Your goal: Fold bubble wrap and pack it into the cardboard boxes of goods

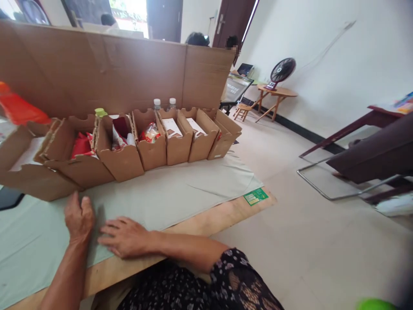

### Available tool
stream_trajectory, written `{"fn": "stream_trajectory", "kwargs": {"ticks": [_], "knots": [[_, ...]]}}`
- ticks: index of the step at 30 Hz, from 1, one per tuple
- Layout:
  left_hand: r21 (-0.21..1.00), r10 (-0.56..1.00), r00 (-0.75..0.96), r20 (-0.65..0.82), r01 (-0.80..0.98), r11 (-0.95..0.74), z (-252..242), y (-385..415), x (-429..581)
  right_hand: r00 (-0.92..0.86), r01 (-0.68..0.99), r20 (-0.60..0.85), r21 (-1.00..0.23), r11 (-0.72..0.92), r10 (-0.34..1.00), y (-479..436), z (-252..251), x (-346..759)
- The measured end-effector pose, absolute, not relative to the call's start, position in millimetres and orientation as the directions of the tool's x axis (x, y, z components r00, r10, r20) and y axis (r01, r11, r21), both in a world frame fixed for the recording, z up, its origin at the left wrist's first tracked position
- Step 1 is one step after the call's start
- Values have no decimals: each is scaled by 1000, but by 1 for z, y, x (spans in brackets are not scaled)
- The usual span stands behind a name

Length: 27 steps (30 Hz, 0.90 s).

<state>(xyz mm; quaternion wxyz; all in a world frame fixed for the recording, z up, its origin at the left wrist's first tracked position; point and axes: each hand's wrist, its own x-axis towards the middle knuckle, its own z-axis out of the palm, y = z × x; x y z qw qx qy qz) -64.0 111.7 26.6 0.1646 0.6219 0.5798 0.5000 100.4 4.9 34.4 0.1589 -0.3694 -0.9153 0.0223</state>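
Observation:
My left hand (pixel 79 217) rests on the pale green cloth (pixel 155 198), fingers apart and nothing in it, just in front of the cardboard boxes at the left. To its right, my right hand (pixel 124 237) lies on the same cloth near the table's front edge, fingers spread and holding nothing. A row of open cardboard boxes (pixel 122 167) stands across the cloth. Inside them are red packets (pixel 82 144), a clear and red packet (pixel 150 132), a dark red item (pixel 120 128) and white pieces (pixel 172 128).
Behind the boxes rises a tall cardboard panel (pixel 142 77), with two bottles (pixel 172 103) before it. An orange item (pixel 21 107) is at far left. A green label (pixel 256 196) lies at the table corner. A fan (pixel 283 70) and people's heads are farther back.

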Motion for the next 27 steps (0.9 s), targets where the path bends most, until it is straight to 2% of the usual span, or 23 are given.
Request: {"fn": "stream_trajectory", "kwargs": {"ticks": [3,6,8,10,13,15,17,19,21,22,24,25,27], "knots": [[688,901,-92,423,680,-254,30,107,-54,-676,641,289,-222,735,678,-68,28,139],[614,915,-18,402,746,-256,29,99,-46,-634,588,242,-466,661,734,-122,14,178],[552,912,54,405,781,-292,25,93,-38,-585,527,156,-673,520,796,-145,11,210],[498,897,122,424,796,-343,20,85,-25,-495,453,76,-828,332,865,-160,26,252],[414,871,252,421,802,-432,11,70,6,-185,447,18,-889,101,982,-165,84,331],[344,816,375,439,769,-538,6,55,36,22,519,88,-853,64,996,-151,135,387],[274,704,522,482,673,-687,3,37,71,221,641,248,-766,50,943,-120,182,437],[216,575,664,478,546,-810,0,23,110,315,774,419,-633,25,851,-75,220,480],[175,484,757,439,457,-872,0,17,145,304,884,459,-463,-67,835,-22,246,512],[163,458,787,414,431,-888,0,19,161,289,921,383,-361,-146,877,4,253,525],[154,441,818,369,414,-897,1,27,184,244,963,83,-138,-231,966,53,259,541],[155,443,824,353,415,-896,1,32,192,223,971,-61,-69,-227,973,74,258,546],[167,451,824,343,419,-893,0,40,199,183,981,-260,-16,-194,948,105,251,549]]}}
